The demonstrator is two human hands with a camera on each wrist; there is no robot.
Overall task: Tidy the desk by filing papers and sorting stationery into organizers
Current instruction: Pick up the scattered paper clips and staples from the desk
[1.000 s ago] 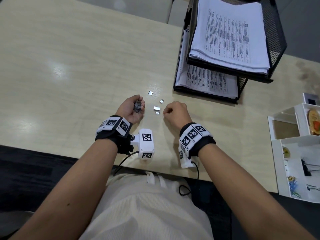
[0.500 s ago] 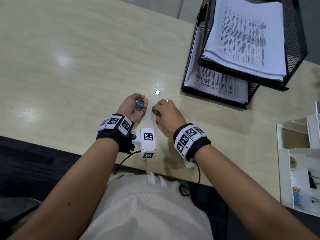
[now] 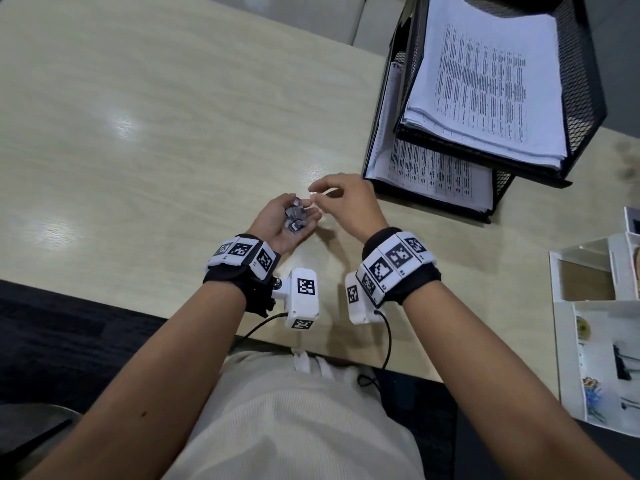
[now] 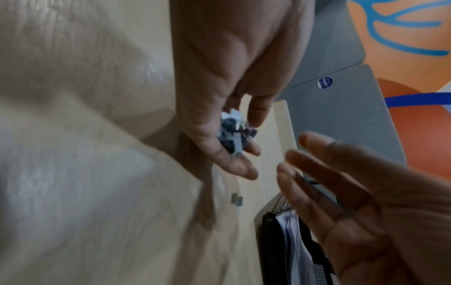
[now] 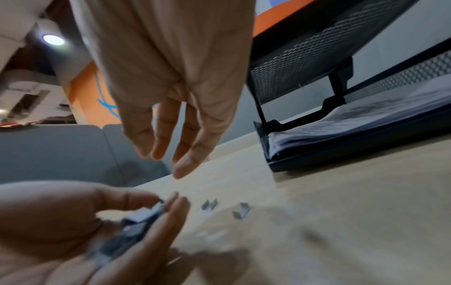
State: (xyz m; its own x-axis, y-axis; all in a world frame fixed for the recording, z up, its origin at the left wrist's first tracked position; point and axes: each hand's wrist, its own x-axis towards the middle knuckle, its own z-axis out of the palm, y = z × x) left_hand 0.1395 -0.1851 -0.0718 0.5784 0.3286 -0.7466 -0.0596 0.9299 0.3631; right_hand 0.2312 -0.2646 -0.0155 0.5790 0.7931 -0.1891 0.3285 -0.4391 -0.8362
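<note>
My left hand (image 3: 273, 225) lies palm up just above the desk, its fingers cupped round a small pile of grey staple strips (image 3: 295, 218). The same pile (image 4: 233, 135) shows in the left wrist view, and in the right wrist view as the staple strips (image 5: 139, 219). My right hand (image 3: 346, 200) hovers right beside and slightly above that palm, fingers loose and spread, holding nothing. Its fingers (image 5: 168, 135) hang open over the desk. A few loose staple strips (image 5: 210, 204) still lie on the wood beyond the hands.
A black mesh two-tier paper tray (image 3: 433, 199) full of printed sheets stands at the right rear, close to my right hand. A white desk organizer (image 3: 585, 258) with compartments sits at the far right. The desk's near edge (image 3: 138, 306) runs just behind my wrists.
My right hand has lifted off the desk, where it was curled over loose staples, and now hangs open over the left palm. The pile in the left hand looks bigger.
</note>
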